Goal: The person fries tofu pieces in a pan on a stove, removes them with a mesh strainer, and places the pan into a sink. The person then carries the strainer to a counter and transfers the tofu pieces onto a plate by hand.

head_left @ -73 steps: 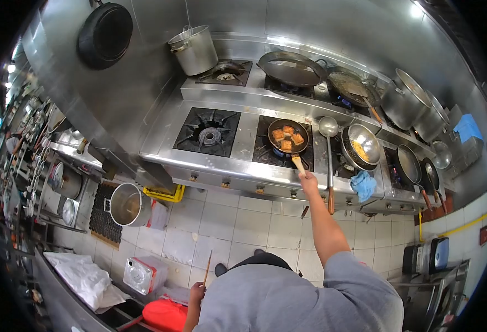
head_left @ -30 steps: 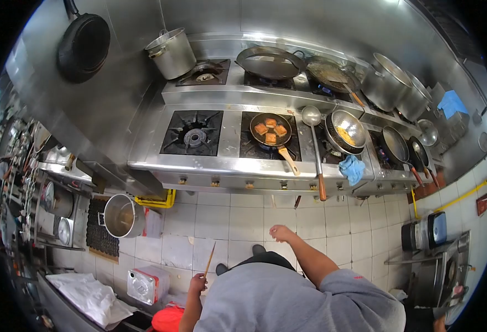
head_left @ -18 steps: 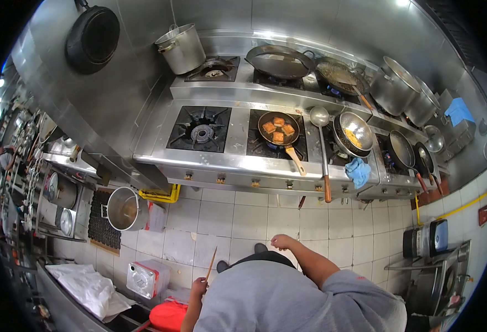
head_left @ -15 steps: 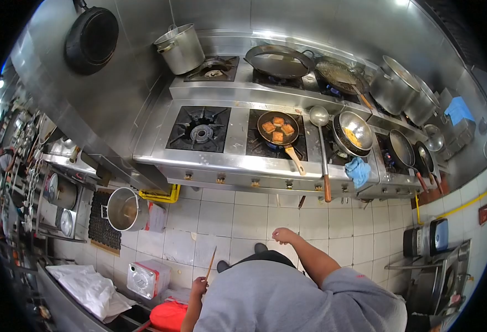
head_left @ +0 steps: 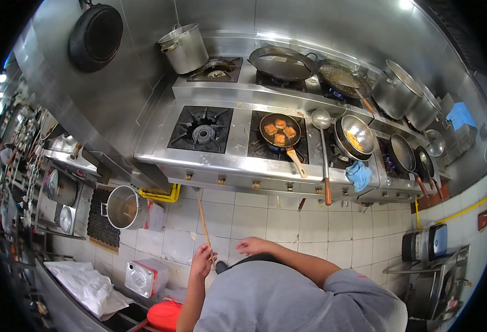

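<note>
My left hand (head_left: pixel 202 260) is closed around a long thin wooden stick (head_left: pixel 203 221), which points up and slightly left toward the stove front. My right hand (head_left: pixel 251 246) is in front of my belly, to the right of the stick and apart from it. Its fingers are loosely bent and point left, with nothing visible in them. Ahead on the stove, a frying pan (head_left: pixel 269 138) with a pale wooden handle holds several browned square pieces (head_left: pixel 280 138). A long-handled ladle (head_left: pixel 326 160) lies to its right, its wooden grip jutting past the stove edge.
A metal strainer bowl (head_left: pixel 366 128) sits in a pan beside a blue cloth (head_left: pixel 358 176). Woks (head_left: pixel 282 68) and tall pots (head_left: pixel 396 91) line the back row, with some flames lit. A large pot (head_left: pixel 123 208) and a tin (head_left: pixel 141 278) stand at my left.
My left hand has risen and moved forward with the stick, whose tip now reaches near the stove front. My right hand has moved left and down, closer to the stick.
</note>
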`<state>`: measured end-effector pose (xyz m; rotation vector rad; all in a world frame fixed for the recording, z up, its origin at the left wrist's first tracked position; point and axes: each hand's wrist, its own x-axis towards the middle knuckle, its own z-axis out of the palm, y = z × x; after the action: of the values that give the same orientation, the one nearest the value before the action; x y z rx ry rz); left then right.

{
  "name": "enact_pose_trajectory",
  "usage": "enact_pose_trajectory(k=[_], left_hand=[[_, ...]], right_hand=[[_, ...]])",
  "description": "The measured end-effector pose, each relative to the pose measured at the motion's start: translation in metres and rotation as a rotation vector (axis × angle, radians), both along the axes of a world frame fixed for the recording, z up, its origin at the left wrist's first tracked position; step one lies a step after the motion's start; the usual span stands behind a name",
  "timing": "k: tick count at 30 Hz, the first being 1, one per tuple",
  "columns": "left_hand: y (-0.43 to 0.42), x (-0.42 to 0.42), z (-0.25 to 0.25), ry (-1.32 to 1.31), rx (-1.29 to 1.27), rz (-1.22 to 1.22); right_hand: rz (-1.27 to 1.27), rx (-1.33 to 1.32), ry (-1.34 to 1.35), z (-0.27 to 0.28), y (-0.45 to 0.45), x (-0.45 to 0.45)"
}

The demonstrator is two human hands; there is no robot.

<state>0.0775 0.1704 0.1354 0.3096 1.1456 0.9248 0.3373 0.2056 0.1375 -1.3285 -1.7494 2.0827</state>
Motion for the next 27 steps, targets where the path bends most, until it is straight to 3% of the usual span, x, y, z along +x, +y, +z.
enact_pose_trajectory(k=[4,6,10,12,13,15,19,21,23,26,27], left_hand=[[0.019,0.028,0.021,-0.119,0.107,-0.037],[0.020,0.035,0.022,-0.129,0.147,-0.050],[0.019,0.042,0.027,-0.165,0.156,-0.039],[0.018,0.045,0.032,-0.164,0.157,-0.057],[0.019,0.046,0.034,-0.160,0.158,-0.071],[0.021,0.050,0.039,-0.160,0.159,-0.084],[0.023,0.055,0.043,-0.187,0.192,-0.149],[0.023,0.054,0.046,-0.176,0.183,-0.154],[0.022,0.049,0.047,-0.104,0.154,-0.220],[0.012,0.037,0.040,-0.047,0.067,-0.226],[0.008,0.032,0.036,-0.054,0.064,-0.218]], right_hand=[[0.097,0.061,0.063,0.041,-0.003,-0.032],[0.014,-0.096,0.103,0.046,-0.003,-0.033],[0.061,0.002,0.058,0.034,0.001,-0.023],[-0.070,0.651,0.064,0.025,-0.007,-0.024],[-0.074,0.651,0.061,0.021,-0.010,-0.022],[-0.153,0.228,0.080,0.058,-0.013,-0.025],[-0.186,0.111,0.004,0.057,-0.007,-0.024],[-0.358,0.073,0.010,0.074,0.001,-0.014],[-0.619,0.150,0.164,0.050,0.014,0.009],[-0.914,0.415,-0.017,0.117,0.055,0.066],[-0.972,0.657,0.016,0.101,0.078,0.096]])
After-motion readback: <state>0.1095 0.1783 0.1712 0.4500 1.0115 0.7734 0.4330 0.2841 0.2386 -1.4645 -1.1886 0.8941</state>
